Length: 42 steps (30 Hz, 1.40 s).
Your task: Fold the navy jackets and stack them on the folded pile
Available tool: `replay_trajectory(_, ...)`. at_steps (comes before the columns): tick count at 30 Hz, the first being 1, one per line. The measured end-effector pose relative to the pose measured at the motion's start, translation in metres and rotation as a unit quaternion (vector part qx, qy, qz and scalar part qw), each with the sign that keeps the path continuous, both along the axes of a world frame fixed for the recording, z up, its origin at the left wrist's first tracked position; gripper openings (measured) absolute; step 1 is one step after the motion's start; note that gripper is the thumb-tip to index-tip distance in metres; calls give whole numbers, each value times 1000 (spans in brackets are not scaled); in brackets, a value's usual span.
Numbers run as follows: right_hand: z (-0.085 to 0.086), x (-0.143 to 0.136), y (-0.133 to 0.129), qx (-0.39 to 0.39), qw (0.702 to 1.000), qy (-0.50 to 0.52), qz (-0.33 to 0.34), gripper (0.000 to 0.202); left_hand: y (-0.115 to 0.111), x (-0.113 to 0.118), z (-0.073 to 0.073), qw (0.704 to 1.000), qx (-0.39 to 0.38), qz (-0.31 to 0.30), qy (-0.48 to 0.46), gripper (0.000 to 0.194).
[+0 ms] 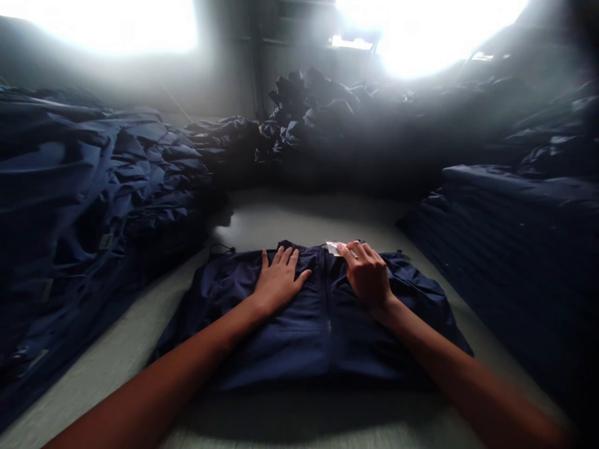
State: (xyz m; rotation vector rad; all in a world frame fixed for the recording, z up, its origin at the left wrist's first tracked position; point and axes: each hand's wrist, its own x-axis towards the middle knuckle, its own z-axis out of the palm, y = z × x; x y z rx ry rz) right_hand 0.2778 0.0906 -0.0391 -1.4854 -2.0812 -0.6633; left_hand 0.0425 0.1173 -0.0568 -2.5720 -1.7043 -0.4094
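Note:
A dark navy jacket (290, 349) lies folded flat in front of me, its zipper (326, 299) running down the middle. My left hand (279, 277) rests on the left half of the jacket, palm down with fingers spread. Near the top edge, just right of the zipper, my right hand (367, 271) pinches a small whitish tag (334, 248) between thumb and fingers. Part of the tag is hidden by those fingers. A thin drawcord (223, 248) loops out at the jacket's upper left.
Tall piles of navy garments stand on the left (93, 181) and on the right (505, 249). Behind the jacket, a heap of crumpled dark clothes (313, 112) rises at the far side of the pale table (299, 212). Bright light glares overhead.

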Motion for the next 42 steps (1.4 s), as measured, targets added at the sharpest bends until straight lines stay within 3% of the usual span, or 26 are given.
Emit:
replay_trajectory(3, 0, 2, 1, -20, 999, -7, 32, 39, 1, 0, -1, 1000, 5, -2, -1, 66)
replay_trajectory(10, -5, -3, -1, -43, 973, 32, 226, 31, -3, 0, 2, 999, 41, -8, -14, 62)
replay_trajectory(13, -6, -5, -1, -71, 953, 44, 292, 27, -6, 1, 8, 996, 68, -57, -25, 57)
replay_trajectory(16, -4, -6, -4, -110, 936, 64, 328, 36, -8, 0, 12, 989, 54, -135, -27, 55)
replay_trajectory(19, 1, -5, -5, -117, 936, 129, 306, 30, -8, -1, 12, 982, 25, -181, -43, 50)
replay_trajectory(24, 8, 1, 18, -117, 947, 247, 171, 28, -6, -3, 10, 977, 19, -199, -71, 57)
replay_trajectory(30, 17, -13, 64, -228, 963, 99, 100, 34, -6, -3, 13, 973, 10, -215, -81, 54)
replay_trajectory(33, 19, -27, 82, -288, 950, 80, 94, 31, -6, -3, 13, 972, 11, -220, -82, 54)
replay_trajectory(36, 21, -33, 91, -293, 939, 138, 118, 19, -6, -2, 13, 972, 15, -217, -85, 51)
replay_trajectory(40, 25, -22, 77, -221, 934, 229, 163, 9, -6, 0, 13, 974, 32, -200, -102, 43)
replay_trajectory(42, 26, -12, 60, -199, 938, 222, 174, 6, -6, 0, 13, 974, 47, -186, -122, 44)
